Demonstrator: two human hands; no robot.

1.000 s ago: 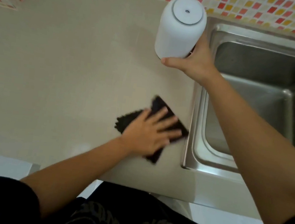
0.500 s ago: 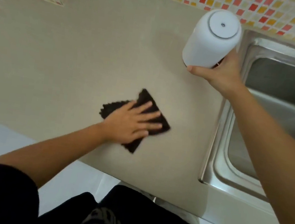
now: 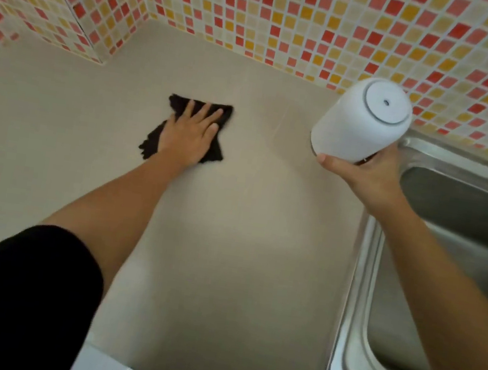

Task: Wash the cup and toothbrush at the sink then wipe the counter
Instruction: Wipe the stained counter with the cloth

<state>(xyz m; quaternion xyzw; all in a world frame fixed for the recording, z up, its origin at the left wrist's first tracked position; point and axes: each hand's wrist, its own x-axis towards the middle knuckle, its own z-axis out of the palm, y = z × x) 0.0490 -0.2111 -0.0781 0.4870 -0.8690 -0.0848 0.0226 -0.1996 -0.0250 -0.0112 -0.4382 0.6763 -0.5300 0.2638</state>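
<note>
In the head view, the left hand [image 3: 191, 136] lies flat on a black cloth [image 3: 152, 144] at about 11 o'clock on the beige desk [image 3: 243, 247], its fingers [image 3: 205, 111] straight and pressing down. At 2 o'clock the right hand [image 3: 368, 174] grips a white cup [image 3: 359, 121], held bottom-up, thumb and fingers curled round it, beside the steel sink [image 3: 356, 294] at 4 o'clock.

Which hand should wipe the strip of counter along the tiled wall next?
Left. The left hand presses flat on the black cloth on the counter, near the tiled wall, while the right hand grips the upturned white cup near the sink.
</note>
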